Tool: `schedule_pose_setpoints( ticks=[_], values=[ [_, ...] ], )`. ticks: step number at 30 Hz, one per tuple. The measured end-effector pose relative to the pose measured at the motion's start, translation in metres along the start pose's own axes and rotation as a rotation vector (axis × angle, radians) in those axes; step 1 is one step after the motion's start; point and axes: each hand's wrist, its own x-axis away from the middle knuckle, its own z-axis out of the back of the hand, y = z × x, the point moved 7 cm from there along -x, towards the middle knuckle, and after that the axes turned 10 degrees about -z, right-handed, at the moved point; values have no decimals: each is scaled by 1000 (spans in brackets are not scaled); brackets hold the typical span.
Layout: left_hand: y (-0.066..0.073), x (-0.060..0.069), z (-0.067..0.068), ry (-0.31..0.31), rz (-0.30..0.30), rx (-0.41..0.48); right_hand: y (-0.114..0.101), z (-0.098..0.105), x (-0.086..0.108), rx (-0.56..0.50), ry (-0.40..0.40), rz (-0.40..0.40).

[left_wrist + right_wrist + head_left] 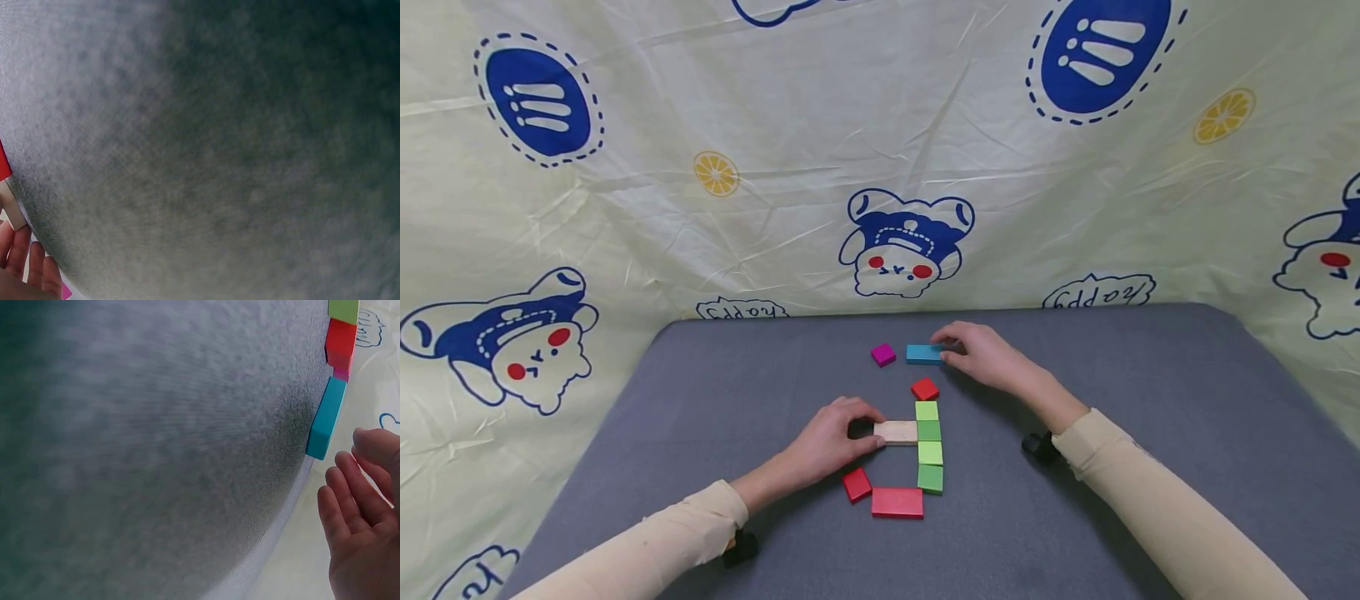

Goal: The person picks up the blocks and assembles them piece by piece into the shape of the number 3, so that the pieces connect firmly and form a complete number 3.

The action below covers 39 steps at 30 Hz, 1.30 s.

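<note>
My left hand [835, 433] pinches the left end of a pale wooden block [897, 432] between thumb and fingers. That block's right end meets a column of light and darker green blocks [929, 452]. In the left wrist view, the fingers [20, 247] are at the wooden block [12, 209]. At the back, my right hand [981, 354] is by the right end of a blue block [923, 354], thumb and fingers apart. The right wrist view shows the relaxed fingers [353, 494] just off the blue block [326, 419].
A magenta block [883, 355] lies left of the blue one. One red block [925, 389] sits at the column's far end. Near the front are a long red block [897, 502] and a small, turned red block [857, 484]. A printed cloth [790, 233] hangs behind the grey table [737, 375].
</note>
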Motion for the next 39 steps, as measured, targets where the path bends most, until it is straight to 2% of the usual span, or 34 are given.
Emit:
schedule_pose_setpoints(
  ticks=[7, 19, 30, 39],
  values=[
    [0, 1, 0, -2, 4, -2, 4, -6, -11, 10, -65, -28],
    [-1, -1, -1, -7, 8, -10, 12, -9, -22, -41, -144, -125],
    [-1, 0, 0, 4, 7, -10, 8, -7, -34, 0, -217, -82],
    [0, 0, 0, -2, 8, -14, 4, -9, -34, -4, -219, -56]
  ],
)
